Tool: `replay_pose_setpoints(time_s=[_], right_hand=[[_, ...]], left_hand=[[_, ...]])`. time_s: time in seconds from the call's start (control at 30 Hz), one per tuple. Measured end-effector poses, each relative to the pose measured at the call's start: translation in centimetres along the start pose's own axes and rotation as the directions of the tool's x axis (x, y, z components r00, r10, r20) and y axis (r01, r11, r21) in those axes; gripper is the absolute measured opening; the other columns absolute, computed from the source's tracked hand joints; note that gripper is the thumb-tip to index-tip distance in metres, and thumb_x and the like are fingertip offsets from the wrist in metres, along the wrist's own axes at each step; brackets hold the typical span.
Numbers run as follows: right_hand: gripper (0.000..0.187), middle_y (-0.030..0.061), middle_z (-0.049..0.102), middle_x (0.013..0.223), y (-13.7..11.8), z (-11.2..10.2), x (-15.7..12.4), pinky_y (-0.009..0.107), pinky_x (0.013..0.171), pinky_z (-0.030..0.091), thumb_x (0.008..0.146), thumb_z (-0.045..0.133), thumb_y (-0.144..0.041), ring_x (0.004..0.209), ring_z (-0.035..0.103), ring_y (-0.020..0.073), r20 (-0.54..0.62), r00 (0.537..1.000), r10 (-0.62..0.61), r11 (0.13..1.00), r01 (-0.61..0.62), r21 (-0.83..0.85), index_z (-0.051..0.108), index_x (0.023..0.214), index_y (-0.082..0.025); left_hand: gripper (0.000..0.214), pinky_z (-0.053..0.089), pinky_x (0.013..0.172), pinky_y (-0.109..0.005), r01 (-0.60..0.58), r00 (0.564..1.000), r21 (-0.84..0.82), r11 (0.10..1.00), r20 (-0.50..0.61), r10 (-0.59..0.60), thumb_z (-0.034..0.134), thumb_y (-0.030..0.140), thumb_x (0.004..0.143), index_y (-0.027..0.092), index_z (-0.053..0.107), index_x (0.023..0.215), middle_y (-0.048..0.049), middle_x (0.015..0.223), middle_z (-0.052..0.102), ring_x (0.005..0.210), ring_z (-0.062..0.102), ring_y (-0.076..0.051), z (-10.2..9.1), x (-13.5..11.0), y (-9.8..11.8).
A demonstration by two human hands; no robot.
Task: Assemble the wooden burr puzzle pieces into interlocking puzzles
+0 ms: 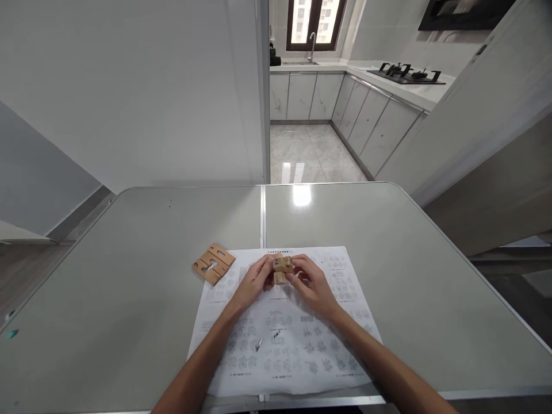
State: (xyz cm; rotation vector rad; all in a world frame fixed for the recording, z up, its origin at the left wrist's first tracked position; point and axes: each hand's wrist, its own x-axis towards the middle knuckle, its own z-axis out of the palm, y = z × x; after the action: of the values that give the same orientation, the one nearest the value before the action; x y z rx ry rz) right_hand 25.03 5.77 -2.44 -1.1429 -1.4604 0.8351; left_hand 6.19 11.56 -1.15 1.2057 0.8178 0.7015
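Note:
Both of my hands meet over a printed instruction sheet [284, 339] on the table. My left hand [254, 283] and my right hand [311, 283] are closed from either side on a small wooden puzzle block [282, 269] made of notched pieces, held just above the paper. To the left of the sheet's top corner lie several flat notched wooden pieces [213, 263], side by side on the table, untouched.
The grey-green folding table [129, 299] has a metal seam down its middle. A white wall panel stands beyond its far edge. Behind it a kitchen opens with cabinets, a sink faucet [311, 46] and a gas hob [405, 73].

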Motion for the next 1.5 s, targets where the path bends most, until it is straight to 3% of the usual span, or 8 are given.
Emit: replay_pose_setpoints(time_s=[0.2,0.43,0.63,0.73,0.83,1.0,1.23,1.5], right_hand=[[0.023,0.0079,0.068,0.105,-0.2,-0.1,0.2,0.03,0.062,0.056,0.104,0.062,-0.044,0.08,0.065,0.0192,-0.014,1.0,0.005,1.0,-0.005,0.027,0.071,0.111,-0.025],[0.024,0.0052,0.068,0.101,0.0,-0.3,0.0,0.03,0.063,0.054,0.104,0.06,-0.046,0.076,0.061,0.0181,-0.049,0.993,0.108,0.991,-0.103,0.091,0.069,0.113,-0.026],[0.02,0.0054,0.068,0.1,0.9,-0.6,0.2,0.032,0.062,0.052,0.104,0.062,-0.043,0.076,0.061,0.0191,-0.226,0.97,0.086,0.978,-0.125,-0.165,0.069,0.103,-0.024],[0.018,0.007,0.066,0.101,1.3,-0.6,0.2,0.035,0.068,0.055,0.103,0.064,-0.041,0.079,0.062,0.0211,-0.195,0.981,0.015,0.953,-0.073,-0.294,0.07,0.1,-0.024],[0.015,0.0107,0.065,0.107,1.7,-0.6,0.1,0.041,0.079,0.058,0.102,0.065,-0.039,0.097,0.064,0.0275,-0.146,0.988,-0.054,0.938,0.001,-0.346,0.07,0.101,-0.024],[0.01,0.0115,0.066,0.112,2.1,-0.4,0.0,0.051,0.092,0.057,0.101,0.068,-0.035,0.109,0.062,0.0316,-0.1,0.993,-0.056,0.917,0.011,-0.399,0.068,0.102,-0.026],[0.026,0.0126,0.062,0.126,1.3,-0.6,0.0,0.05,0.101,0.056,0.099,0.067,-0.031,0.12,0.062,0.0307,-0.094,0.992,-0.088,0.957,0.058,-0.286,0.063,0.124,-0.026],[0.01,0.0125,0.064,0.118,0.4,-0.5,0.0,0.051,0.101,0.055,0.103,0.064,-0.034,0.117,0.062,0.0307,-0.053,0.993,-0.109,0.962,0.092,-0.255,0.069,0.106,-0.026]], left_hand=[[0.052,0.035,0.059,-0.026,-0.009,0.998,-0.058,0.998,-0.061,0.005,0.06,0.067,0.098,0.015,0.067,0.099,0.0019,0.072,0.052,0.063,0.042,-0.013,-0.2,0.3,0.0],[0.048,0.036,0.059,-0.027,-0.023,0.991,-0.174,0.985,-0.132,0.0,0.063,0.063,0.097,0.016,0.067,0.095,0.0028,0.069,0.051,0.06,0.042,-0.012,0.0,0.3,0.7],[0.046,0.04,0.06,-0.028,-0.051,0.982,-0.237,0.97,-0.188,0.006,0.064,0.063,0.097,0.018,0.062,0.092,0.0014,0.073,0.053,0.06,0.041,-0.011,-0.2,0.6,0.6],[0.047,0.04,0.062,-0.029,-0.056,0.983,-0.228,0.972,-0.185,0.014,0.067,0.064,0.095,0.017,0.062,0.092,-0.0001,0.075,0.057,0.062,0.043,-0.012,-0.2,0.6,0.7],[0.046,0.042,0.064,-0.029,-0.054,0.985,-0.202,0.978,-0.173,0.019,0.066,0.063,0.096,0.017,0.063,0.093,-0.0005,0.073,0.059,0.063,0.044,-0.012,-0.1,0.6,0.8],[0.045,0.042,0.065,-0.029,-0.061,0.988,-0.136,0.989,-0.149,0.041,0.065,0.063,0.097,0.018,0.064,0.095,-0.0004,0.075,0.062,0.064,0.047,-0.013,0.0,0.5,0.6],[0.047,0.042,0.065,-0.027,-0.085,0.989,-0.014,0.996,-0.12,0.083,0.066,0.063,0.096,0.017,0.066,0.104,0.0001,0.08,0.066,0.063,0.053,-0.012,0.3,0.5,0.7],[0.052,0.047,0.067,-0.029,-0.074,0.996,0.067,0.995,-0.036,0.076,0.067,0.063,0.096,0.017,0.066,0.119,-0.0002,0.074,0.067,0.061,0.057,-0.014,0.5,0.1,1.0]])
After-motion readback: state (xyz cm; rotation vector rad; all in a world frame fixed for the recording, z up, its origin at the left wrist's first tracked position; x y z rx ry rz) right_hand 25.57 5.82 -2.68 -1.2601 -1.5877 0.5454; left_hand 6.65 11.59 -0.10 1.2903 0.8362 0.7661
